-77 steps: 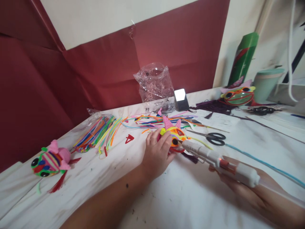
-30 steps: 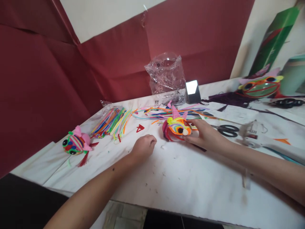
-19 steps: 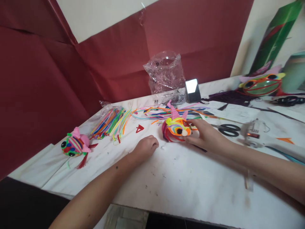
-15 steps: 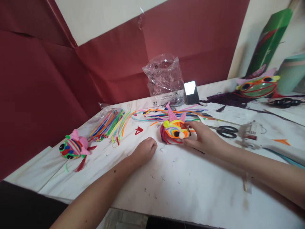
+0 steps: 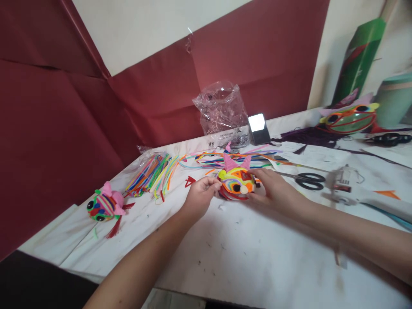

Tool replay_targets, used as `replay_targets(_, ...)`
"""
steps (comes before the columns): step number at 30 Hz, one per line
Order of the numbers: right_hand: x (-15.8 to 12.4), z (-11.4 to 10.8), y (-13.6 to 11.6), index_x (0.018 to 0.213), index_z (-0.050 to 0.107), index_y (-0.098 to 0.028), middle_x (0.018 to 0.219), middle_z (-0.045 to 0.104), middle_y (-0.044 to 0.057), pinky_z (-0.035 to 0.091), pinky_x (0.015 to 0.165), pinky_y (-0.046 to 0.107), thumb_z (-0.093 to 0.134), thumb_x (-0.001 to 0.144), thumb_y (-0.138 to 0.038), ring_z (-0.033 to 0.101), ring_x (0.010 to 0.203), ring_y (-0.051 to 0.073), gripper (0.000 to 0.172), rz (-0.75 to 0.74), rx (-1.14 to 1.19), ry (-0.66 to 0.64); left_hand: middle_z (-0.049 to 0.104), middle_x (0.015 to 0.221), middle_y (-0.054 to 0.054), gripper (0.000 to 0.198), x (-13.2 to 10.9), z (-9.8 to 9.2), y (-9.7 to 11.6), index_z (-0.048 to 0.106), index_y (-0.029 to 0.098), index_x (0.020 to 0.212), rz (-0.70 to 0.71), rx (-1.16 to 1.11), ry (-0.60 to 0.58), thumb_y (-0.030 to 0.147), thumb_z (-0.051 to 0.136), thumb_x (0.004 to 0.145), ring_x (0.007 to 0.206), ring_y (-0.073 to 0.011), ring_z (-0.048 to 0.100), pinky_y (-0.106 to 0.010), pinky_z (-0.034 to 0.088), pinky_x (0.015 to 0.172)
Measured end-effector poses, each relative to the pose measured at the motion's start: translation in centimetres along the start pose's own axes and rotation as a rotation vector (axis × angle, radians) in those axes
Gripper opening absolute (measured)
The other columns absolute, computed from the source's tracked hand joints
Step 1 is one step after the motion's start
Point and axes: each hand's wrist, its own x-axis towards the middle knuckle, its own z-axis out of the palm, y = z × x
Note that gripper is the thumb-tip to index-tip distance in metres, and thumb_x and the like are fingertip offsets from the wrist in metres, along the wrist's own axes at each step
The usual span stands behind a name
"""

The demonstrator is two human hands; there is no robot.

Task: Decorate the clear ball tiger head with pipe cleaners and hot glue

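Note:
A small colourful craft head (image 5: 236,183) with pink ears, striped strips and a pale round nose sits on the white table (image 5: 244,253). My right hand (image 5: 270,189) grips its right side with curled fingers. My left hand (image 5: 200,198) has its fingertips pinched against the left edge of the same craft head. Red strands hang below the figure.
A second striped craft head (image 5: 104,206) lies far left. Loose coloured strips (image 5: 151,171) and a clear plastic bag (image 5: 222,109) lie behind, beside a phone (image 5: 259,128). Scissors (image 5: 309,180) and a glue gun (image 5: 341,186) rest to the right; a larger green mask (image 5: 349,120) stands far right.
My left hand left the table as a loose fist and came right to touch the craft head. My right hand put down the glue gun earlier and now holds the head.

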Motion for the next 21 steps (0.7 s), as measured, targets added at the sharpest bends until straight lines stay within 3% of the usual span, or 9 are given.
replay_targets(8, 0.0, 0.3, 0.4, 0.107, 0.059, -0.016, 0.104, 0.066, 0.015, 0.050, 0.080, 0.045, 0.059, 0.076, -0.036, 0.061, 0.094, 0.032, 0.037, -0.031, 0.013, 0.042, 0.052, 0.059, 0.004, 0.023, -0.2, -1.6, -2.0, 0.059, 0.015, 0.073, -0.112, -0.123, 0.000, 0.037, 0.063, 0.066, 0.053, -0.0078, 0.047, -0.023, 0.038, 0.058)
replay_targets(12, 0.0, 0.2, 0.1, 0.111, 0.058, -0.015, 0.102, 0.067, 0.015, 0.050, 0.079, 0.046, 0.058, 0.076, -0.041, 0.062, 0.094, 0.033, 0.043, -0.009, 0.013, 0.041, 0.056, 0.059, 0.003, 0.013, -0.3, -3.5, -2.3, 0.060, 0.016, 0.066, -0.067, 0.308, 0.090, 0.029, 0.058, 0.070, 0.055, -0.0093, 0.049, -0.022, 0.038, 0.057)
replay_targets(16, 0.0, 0.5, 0.2, 0.115, 0.056, -0.015, 0.107, 0.065, 0.016, 0.050, 0.083, 0.049, 0.059, 0.075, -0.044, 0.061, 0.098, 0.035, 0.049, 0.014, 0.012, 0.051, 0.065, 0.066, 0.002, 0.013, -0.4, -4.9, -3.2, 0.065, 0.018, 0.066, -0.013, 0.697, -0.100, 0.013, 0.053, 0.069, 0.064, -0.0117, 0.057, -0.022, 0.043, 0.062)
replay_targets(18, 0.0, 0.7, 0.4, 0.114, 0.057, -0.016, 0.107, 0.065, 0.016, 0.050, 0.082, 0.048, 0.059, 0.075, -0.043, 0.061, 0.098, 0.035, 0.048, 0.003, 0.013, 0.052, 0.068, 0.072, 0.001, 0.018, -0.4, -4.6, -3.8, 0.068, 0.018, 0.071, 0.000, 0.766, -0.217, 0.010, 0.052, 0.070, 0.067, -0.0120, 0.060, -0.022, 0.045, 0.064)
replay_targets(21, -0.1, 0.8, 0.6, 0.114, 0.057, -0.015, 0.105, 0.066, 0.016, 0.050, 0.081, 0.048, 0.059, 0.076, -0.044, 0.061, 0.097, 0.035, 0.048, -0.014, 0.015, 0.051, 0.070, 0.084, -0.002, 0.021, -0.3, -3.5, -4.5, 0.070, 0.019, 0.077, 0.092, 0.860, -0.289, 0.010, 0.052, 0.072, 0.074, -0.0130, 0.062, -0.022, 0.047, 0.071)
